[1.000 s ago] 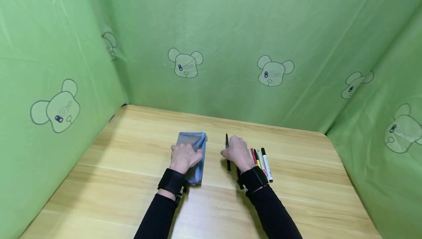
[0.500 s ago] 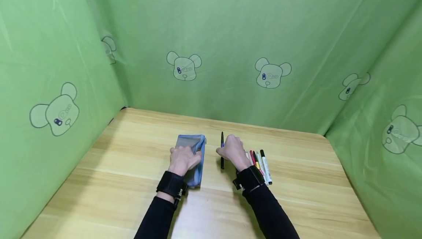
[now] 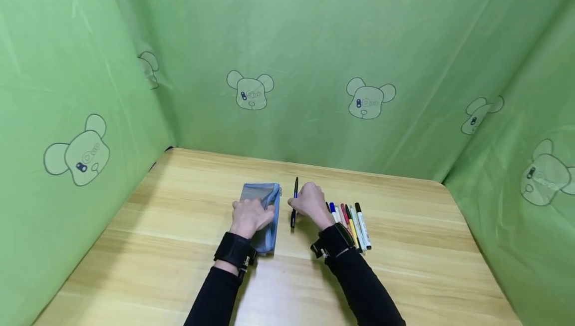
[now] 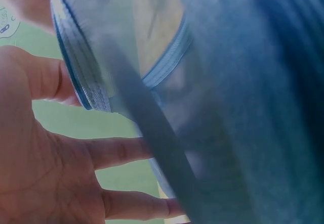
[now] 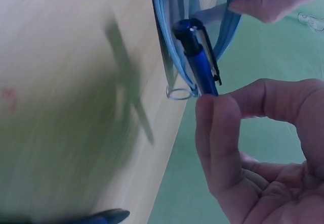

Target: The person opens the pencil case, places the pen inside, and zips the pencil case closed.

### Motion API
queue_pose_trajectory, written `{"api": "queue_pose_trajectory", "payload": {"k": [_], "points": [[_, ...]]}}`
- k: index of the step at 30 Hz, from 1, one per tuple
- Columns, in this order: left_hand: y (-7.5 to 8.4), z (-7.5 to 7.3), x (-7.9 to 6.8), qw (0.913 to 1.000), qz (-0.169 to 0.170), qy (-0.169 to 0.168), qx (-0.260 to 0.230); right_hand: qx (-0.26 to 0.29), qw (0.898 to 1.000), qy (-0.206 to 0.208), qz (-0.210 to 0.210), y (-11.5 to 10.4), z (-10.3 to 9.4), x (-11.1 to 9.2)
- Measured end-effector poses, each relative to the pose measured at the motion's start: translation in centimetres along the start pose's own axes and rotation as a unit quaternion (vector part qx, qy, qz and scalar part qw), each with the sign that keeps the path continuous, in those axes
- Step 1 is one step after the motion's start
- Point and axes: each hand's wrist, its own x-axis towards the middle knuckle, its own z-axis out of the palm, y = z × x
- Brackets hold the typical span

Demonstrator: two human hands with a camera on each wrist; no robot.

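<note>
A blue mesh zip pencil case [image 3: 258, 189] lies on the table with its zip opening spread apart. My left hand [image 3: 249, 216] holds it; in the right wrist view that hand's thumb [image 5: 268, 4] is at the zip edge. The left wrist view shows fingers reaching along the mesh and the zip [image 4: 169, 57]. To the right, my right hand [image 3: 310, 201] pinches a blue and black pen [image 5: 200, 64] between thumb and fingertips. The pen's clip end points at the opening, close before it, and its shadow falls on the tabletop.
Several pens and markers [image 3: 359, 223] lie side by side on the wooden table [image 3: 431, 246], right of my right hand. A dark blue pen tip [image 5: 114, 215] shows low in the right wrist view. Green curtains [image 3: 305, 131] with bear faces enclose the table.
My right hand has moved left with the pen, away from the row of pens and closer to the pencil case. More of the row shows. The left hand stays on the case.
</note>
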Motion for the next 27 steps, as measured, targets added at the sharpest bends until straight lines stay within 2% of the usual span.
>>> {"api": "queue_pose_trajectory", "payload": {"k": [7, 10, 21, 27], "points": [[-0.1, 0.0, -0.1, 1.0000, 0.004, 0.007, 0.003, 0.038, 0.999, -0.013, -0.013, -0.5, 1.1, -0.3], [0.0, -0.1, -0.1, 0.9999, 0.010, 0.012, 0.002, 0.054, 0.998, -0.027, -0.006, -0.8, 1.5, -0.2], [0.0, 0.0, -0.1, 0.9996, 0.019, 0.022, 0.005, 0.055, 0.997, -0.041, 0.020, -1.0, 3.1, 0.0], [-0.1, -0.1, 0.0, 0.9997, 0.020, 0.015, 0.004, 0.034, 0.999, -0.039, 0.013, -1.2, 3.7, -0.3]]}}
